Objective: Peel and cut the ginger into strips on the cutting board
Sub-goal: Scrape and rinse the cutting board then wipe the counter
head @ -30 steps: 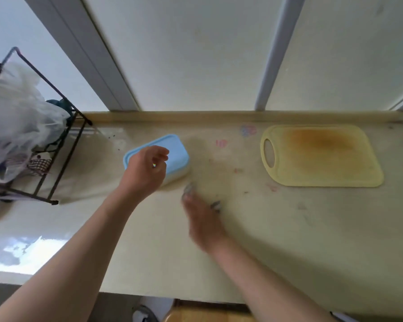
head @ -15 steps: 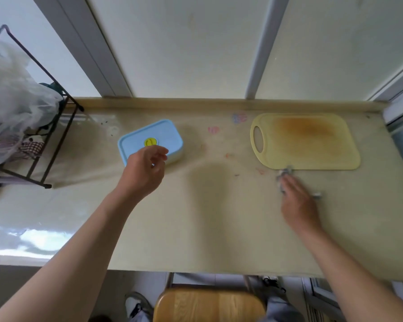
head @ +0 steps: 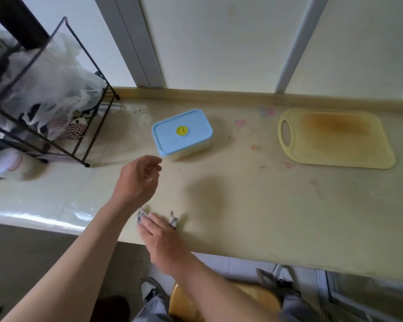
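A yellow cutting board (head: 335,145) with a brown stain lies bare at the back right of the table. No ginger or knife is in view. My right hand (head: 161,235) presses flat on a small blue-and-white cloth (head: 141,214) near the table's front edge; the cloth's ends stick out past my fingers. Just behind it, my left hand (head: 137,180) hovers above the table with loosely curled fingers and holds nothing. It is in front of a blue-lidded box (head: 182,133), not touching it.
A black wire rack (head: 98,126) stuffed with white plastic bags (head: 49,84) stands at the back left. In front of the rack lies a white rounded object (head: 7,163). A wooden stool (head: 184,305) sits below the table's front edge. Window frames run behind the table.
My right hand has swept with the cloth from beside the cutting board back left to the front edge. My left hand has drawn back from the blue box.
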### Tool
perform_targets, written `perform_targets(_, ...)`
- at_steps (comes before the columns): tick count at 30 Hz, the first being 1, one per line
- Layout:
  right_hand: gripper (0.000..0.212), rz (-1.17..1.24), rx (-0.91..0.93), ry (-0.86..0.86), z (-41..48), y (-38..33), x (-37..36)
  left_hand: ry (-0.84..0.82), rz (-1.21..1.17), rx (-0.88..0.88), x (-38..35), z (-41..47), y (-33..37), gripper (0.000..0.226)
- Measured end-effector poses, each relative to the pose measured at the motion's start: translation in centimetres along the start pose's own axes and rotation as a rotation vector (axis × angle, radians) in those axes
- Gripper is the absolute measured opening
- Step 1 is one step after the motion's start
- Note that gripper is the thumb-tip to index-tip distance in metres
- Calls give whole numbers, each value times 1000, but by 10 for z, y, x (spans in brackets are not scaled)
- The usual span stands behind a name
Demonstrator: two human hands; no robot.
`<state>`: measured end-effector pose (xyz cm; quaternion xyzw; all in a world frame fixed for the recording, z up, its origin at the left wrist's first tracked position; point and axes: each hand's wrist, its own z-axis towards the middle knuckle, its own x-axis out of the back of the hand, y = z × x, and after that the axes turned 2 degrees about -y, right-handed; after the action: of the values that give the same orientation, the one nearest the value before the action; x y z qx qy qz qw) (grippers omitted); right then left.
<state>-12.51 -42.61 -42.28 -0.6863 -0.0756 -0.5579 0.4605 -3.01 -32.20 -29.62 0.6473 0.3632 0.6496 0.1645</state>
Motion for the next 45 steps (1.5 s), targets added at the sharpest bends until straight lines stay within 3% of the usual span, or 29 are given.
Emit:
perform_targets(4, 59, -86, -72, 76, -34, 52, 33, -25, 24, 18, -5, -8, -8, 38)
perform_targets(7, 49, -107, -350, 296, -92, 128, 79, -76, 16, 24, -23, -10, 3, 36)
perform_targets(11, 49, -189, -811, 448, -209, 221, 151, -150, 5, -21, -53, -10, 25, 33)
perform_targets(14, 47, -136, -1126, 587, -275, 248, 186, -199, 5, -57, -70, -9, 38, 33)
perform_targets(16, 50, -101, -1209, 651, -279, 246, 183, -214, -3, -65, -76, -9, 42, 32)
perform_targets(21, 54, -80, -965, 639, -194, 186, 114, -189, -33, -22, -61, -15, 27, 30)
perform_targets(28, 60, -11, -625, 326, -35, 71, 38, -91, -103, 160, 3, -42, -40, 24)
perform_targets(34, 58, -152, -334, 11, 39, -16, -6, 0, -156, 344, 56, -86, -118, 19)
perform_targets(37, 58, -172, -318, -127, 60, -42, -16, 47, -170, 399, 74, -111, -145, 21)
perform_targets(40, 77, -81, -288, -238, 69, -55, -18, 86, -184, 450, 83, -130, -159, 23)
perform_targets(43, 65, 32, -193, -335, 73, -69, -17, 103, -207, 490, 84, -138, -166, 28)
perform_targets(45, 54, 215, -226, -339, 77, -84, -8, 94, -227, 488, 82, -141, -166, 30)
